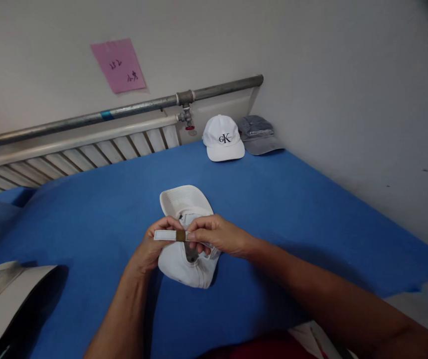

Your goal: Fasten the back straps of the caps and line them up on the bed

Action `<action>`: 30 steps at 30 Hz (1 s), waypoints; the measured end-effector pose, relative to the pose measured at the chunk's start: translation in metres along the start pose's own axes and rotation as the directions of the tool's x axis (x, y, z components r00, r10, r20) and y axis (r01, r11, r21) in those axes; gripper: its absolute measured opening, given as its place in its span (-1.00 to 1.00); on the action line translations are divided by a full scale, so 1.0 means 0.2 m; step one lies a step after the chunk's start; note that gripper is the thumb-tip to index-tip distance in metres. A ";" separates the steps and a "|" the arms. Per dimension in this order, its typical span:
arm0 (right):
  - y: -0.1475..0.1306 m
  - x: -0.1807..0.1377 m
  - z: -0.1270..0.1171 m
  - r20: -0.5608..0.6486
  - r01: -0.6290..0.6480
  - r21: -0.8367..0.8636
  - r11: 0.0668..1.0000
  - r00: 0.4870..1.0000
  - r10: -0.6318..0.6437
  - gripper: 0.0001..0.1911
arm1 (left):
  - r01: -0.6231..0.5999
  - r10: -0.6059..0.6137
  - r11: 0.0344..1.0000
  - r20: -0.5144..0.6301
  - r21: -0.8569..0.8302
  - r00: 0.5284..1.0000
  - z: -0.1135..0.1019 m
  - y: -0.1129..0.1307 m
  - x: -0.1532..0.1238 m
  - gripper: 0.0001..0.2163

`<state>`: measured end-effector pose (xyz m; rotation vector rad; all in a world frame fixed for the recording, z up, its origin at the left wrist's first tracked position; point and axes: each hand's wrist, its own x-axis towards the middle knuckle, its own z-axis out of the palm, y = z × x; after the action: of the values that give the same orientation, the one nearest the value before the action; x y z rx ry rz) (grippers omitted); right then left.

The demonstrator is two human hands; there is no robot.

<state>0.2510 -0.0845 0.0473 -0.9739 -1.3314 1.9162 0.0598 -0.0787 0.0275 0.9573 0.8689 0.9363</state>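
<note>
A white cap (184, 259) lies upside down on the blue cloth (273, 209), its brim pointing away from me. Both my hands hold its back strap (166, 235), a white band with a small brass buckle (180, 236). My left hand (153, 245) grips the strap's left end from below, fingers closed. My right hand (217, 235) pinches the strap just right of the buckle, thumb and fingers pressed together.
At the far edge sit a white cap with a black logo (223, 137) and a grey cap (258, 133). A radiator (68, 154) and steel pipe (131, 109) run along the wall under a pink note (118, 65). A pale cap brim (8, 294) shows at lower left.
</note>
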 end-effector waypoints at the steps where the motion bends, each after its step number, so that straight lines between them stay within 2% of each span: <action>1: 0.00 0.00 0.00 -0.004 -0.001 -0.004 1.000 1.000 0.001 -0.92 | 0.003 -0.003 1.000 -0.002 0.011 1.000 0.00 0.00 0.00 -0.76; 6: 0.00 0.00 -0.01 -0.046 -0.021 -0.036 0.999 0.999 0.019 -0.95 | 0.025 -0.024 0.999 -0.015 0.024 1.000 -0.01 0.04 -0.02 -0.75; 9: -0.01 0.00 -0.02 -0.044 -0.018 -0.028 0.999 0.999 0.016 -0.94 | 0.014 -0.014 1.000 0.001 0.026 1.000 -0.02 0.07 -0.02 -0.72; 13: -0.01 -0.01 -0.03 -0.024 0.003 -0.028 1.000 1.000 -0.004 -0.91 | -0.007 0.007 0.998 0.000 0.059 1.000 -0.05 0.09 -0.03 -0.77; 17: 0.00 -0.01 -0.03 -0.006 0.012 -0.046 0.999 1.000 -0.013 -0.88 | -0.024 0.019 0.997 0.059 0.071 0.998 -0.08 0.09 -0.05 -0.78; 22: -0.01 -0.01 -0.02 0.011 0.007 -0.080 0.997 1.000 -0.006 -0.86 | 0.011 -0.037 0.981 0.131 0.195 0.991 -0.08 0.08 -0.06 -0.79; 30: -0.01 -0.02 0.00 0.046 0.003 -0.078 0.997 0.999 0.001 -0.88 | 0.024 -0.043 0.975 0.078 0.222 0.996 -0.03 0.05 -0.04 -0.80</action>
<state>0.2543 -0.0874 0.0494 -0.9719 -1.4425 1.9085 0.0483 -0.0821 0.0362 1.1604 0.9291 0.7762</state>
